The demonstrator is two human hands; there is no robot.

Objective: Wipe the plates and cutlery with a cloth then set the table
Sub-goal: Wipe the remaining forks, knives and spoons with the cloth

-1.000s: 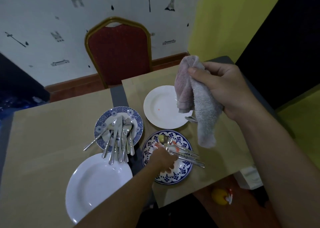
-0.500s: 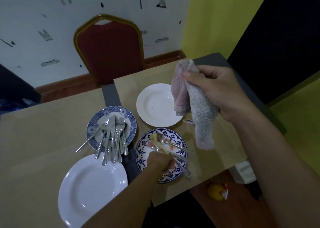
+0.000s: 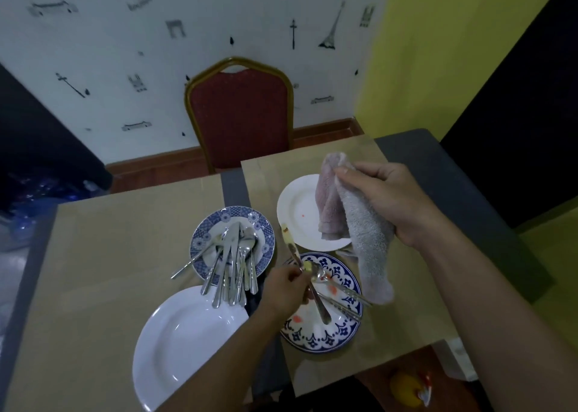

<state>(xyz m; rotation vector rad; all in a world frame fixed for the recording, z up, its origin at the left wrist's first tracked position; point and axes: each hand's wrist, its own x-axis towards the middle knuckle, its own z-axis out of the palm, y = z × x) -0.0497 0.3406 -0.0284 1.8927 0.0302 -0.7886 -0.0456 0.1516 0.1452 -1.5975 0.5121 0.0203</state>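
Cloth (image 3: 366, 239) — in right hand (image 3: 391, 199)

My cloth (image 3: 359, 233) hides the small white plate's (image 3: 297, 214) 3 o'clock side, my left forearm (image 3: 219, 361) the big plate's (image 3: 181, 342) 4 o'clock rim. The piece (image 3: 289, 245) my left fingers (image 3: 295, 279) pinch is blurred.

PLACE: you are in a home dining room | TABLE: your tan-covered table (image 3: 109, 255) holds a blue-patterned plate (image 3: 200, 239) piled with cutlery (image 3: 233, 264) and a white plate (image 3: 187, 336) | SEATING: red padded chair (image 3: 240, 114) with gold frame opposite you | WALLS: white wallpaper (image 3: 125, 36) printed with landmarks, yellow wall (image 3: 438, 51) beside it
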